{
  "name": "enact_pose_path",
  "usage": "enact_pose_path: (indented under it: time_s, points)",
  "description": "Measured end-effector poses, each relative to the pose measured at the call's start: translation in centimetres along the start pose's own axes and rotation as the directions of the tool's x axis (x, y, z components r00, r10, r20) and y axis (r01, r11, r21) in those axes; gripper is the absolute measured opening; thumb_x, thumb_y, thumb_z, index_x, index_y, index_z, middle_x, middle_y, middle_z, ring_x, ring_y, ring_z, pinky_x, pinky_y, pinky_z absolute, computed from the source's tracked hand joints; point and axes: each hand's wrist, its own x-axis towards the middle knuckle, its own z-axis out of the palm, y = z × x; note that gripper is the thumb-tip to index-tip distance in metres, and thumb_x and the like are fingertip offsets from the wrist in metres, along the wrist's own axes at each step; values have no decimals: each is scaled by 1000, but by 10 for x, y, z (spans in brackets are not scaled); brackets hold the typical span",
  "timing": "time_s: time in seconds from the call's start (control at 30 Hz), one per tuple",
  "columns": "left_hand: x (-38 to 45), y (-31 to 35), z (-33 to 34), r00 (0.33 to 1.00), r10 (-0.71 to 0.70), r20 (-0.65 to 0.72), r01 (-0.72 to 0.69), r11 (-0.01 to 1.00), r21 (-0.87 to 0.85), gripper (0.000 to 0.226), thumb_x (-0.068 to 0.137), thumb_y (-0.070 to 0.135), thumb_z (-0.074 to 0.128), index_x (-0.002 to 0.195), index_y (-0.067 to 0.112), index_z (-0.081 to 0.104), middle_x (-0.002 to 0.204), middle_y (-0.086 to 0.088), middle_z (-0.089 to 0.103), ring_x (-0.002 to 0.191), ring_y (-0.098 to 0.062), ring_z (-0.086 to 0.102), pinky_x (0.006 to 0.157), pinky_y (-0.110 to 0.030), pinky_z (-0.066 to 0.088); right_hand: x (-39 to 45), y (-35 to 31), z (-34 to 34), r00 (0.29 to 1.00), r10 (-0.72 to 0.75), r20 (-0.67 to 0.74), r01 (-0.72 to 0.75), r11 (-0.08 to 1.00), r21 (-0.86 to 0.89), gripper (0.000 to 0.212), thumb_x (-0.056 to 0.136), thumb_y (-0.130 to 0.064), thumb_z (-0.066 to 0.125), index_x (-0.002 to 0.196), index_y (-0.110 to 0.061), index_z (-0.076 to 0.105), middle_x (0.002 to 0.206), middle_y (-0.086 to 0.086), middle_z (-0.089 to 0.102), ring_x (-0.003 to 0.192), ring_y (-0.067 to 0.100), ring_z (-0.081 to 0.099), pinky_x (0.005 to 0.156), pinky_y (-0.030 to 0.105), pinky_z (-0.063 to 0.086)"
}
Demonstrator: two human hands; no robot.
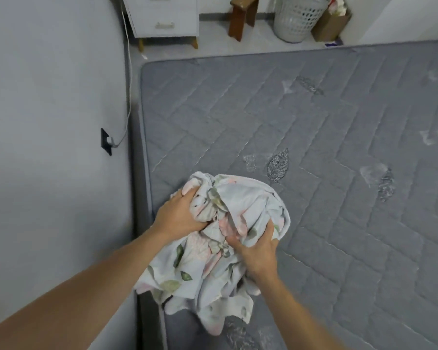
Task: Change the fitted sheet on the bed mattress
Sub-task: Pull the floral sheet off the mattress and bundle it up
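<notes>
While both hands clutch the same bundle, the left hand (181, 214) digs its curled fingers into the upper left of the bunched floral sheet (213, 248) and the right hand (257, 251) grips its lower right folds. That sheet, pale with pink blooms and green leaves, sits crumpled near the left edge of the bare grey quilted mattress (326, 137), its loose end trailing toward the person. Left of the bed rises a grey padded headboard (48, 122). Beyond the mattress stand a white drawer unit (165, 16), a wooden stool (243, 15) and a white laundry basket (299, 18).
</notes>
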Motion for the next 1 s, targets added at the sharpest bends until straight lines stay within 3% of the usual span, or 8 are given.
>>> enact_pose_path:
  time_s: [0.27, 0.37, 0.47, 0.53, 0.63, 0.7, 0.9, 1.0]
  points:
    - [155, 8, -66, 960, 204, -191, -192, 978, 78, 91, 67, 68, 80, 148, 50, 43, 146, 1, 54, 130, -33, 55, 99, -53, 52, 114, -87, 18, 961, -250, -117, 248, 968, -30, 134, 69, -70, 86, 165, -35, 1, 168, 7, 27, 153, 30, 25, 119, 51, 37]
    - [218, 14, -87, 937, 233, -258, -221, 972, 77, 99, 70, 61, 85, 154, 43, 37, 157, -2, 43, 140, -34, 46, 103, -56, 50, 180, -141, 14, 949, -291, -116, 287, 956, -53, 138, 60, -75, 89, 162, -42, 1, 158, 13, 31, 140, 33, 42, 112, 52, 45]
    - [263, -16, -66, 977, 209, -38, -203, 971, 129, 139, 54, 82, 84, 164, 35, 15, 172, -6, 18, 159, -34, 14, 126, -55, 27, 246, -153, 24, 985, -168, -26, 162, 972, -168, 149, 59, -68, 93, 164, -37, -8, 164, 19, 22, 143, 43, 42, 115, 50, 43]
    - [288, -45, -39, 984, 172, 35, -176, 960, 219, 159, 34, 103, 70, 166, 35, 10, 175, -4, 7, 160, -33, 4, 128, -54, 18, 286, -138, 38, 997, -66, -25, 60, 976, -209, 159, 43, -80, 90, 166, -32, 1, 164, 9, 35, 143, 36, 46, 117, 44, 42]
    - [323, -52, -20, 995, 96, 19, -97, 923, 371, 140, 56, 84, 77, 165, 24, 13, 170, -8, 7, 150, -40, 18, 116, -62, 36, 339, -112, 55, 998, 20, -67, -39, 955, -295, 153, 28, -98, 72, 158, -27, 36, 149, -4, 56, 138, 27, 55, 114, 40, 47]
    - [341, -41, -20, 997, 60, 50, -77, 890, 450, 124, 66, 72, 80, 162, 19, 22, 163, -7, 13, 143, -40, 22, 107, -64, 43, 344, -119, 60, 995, 54, -79, -82, 911, -403, 148, 38, -95, 70, 161, -24, 29, 157, 3, 47, 142, 33, 49, 117, 42, 44]
    - [365, -33, -24, 988, -28, 150, -55, 852, 520, 138, 59, 71, 88, 163, 15, 16, 157, -5, 10, 142, -39, 19, 102, -62, 47, 342, -132, 59, 982, 148, -115, -182, 905, -385, 148, 48, -83, 78, 163, -14, 16, 160, 14, 41, 142, 39, 47, 115, 42, 42]
    - [376, -37, -16, 986, -94, 136, 7, 845, 535, 139, 51, 65, 93, 159, 16, 19, 151, -8, 20, 137, -36, 25, 96, -59, 49, 340, -136, 55, 969, 219, -114, -245, 907, -343, 139, 67, -64, 89, 161, -7, 5, 158, 23, 35, 143, 43, 44, 116, 43, 40]
